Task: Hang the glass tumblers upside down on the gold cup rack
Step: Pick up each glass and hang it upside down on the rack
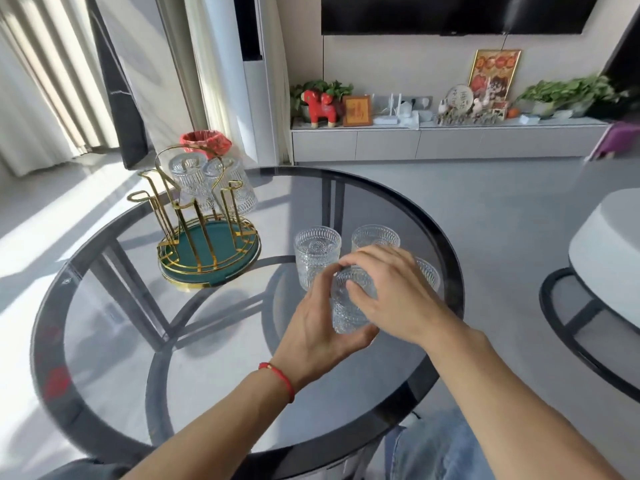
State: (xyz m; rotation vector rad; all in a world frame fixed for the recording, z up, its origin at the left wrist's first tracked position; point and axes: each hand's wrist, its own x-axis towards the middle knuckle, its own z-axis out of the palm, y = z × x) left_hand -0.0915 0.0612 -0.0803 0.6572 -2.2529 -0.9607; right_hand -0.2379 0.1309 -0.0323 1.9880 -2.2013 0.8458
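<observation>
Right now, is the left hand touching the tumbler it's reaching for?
Touching. Head view: left hand wraps the tumbler, fingers and palm against the glass.

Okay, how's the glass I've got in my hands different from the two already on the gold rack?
The held tumbler is gripped by the left hand and right hand above the glass table; the racked tumblers hang on the gold rack, untouched. The racked tumblers are upside down; the held tumbler is tilted, and which end is up is unclear. All share the same clear embossed pattern.
</observation>
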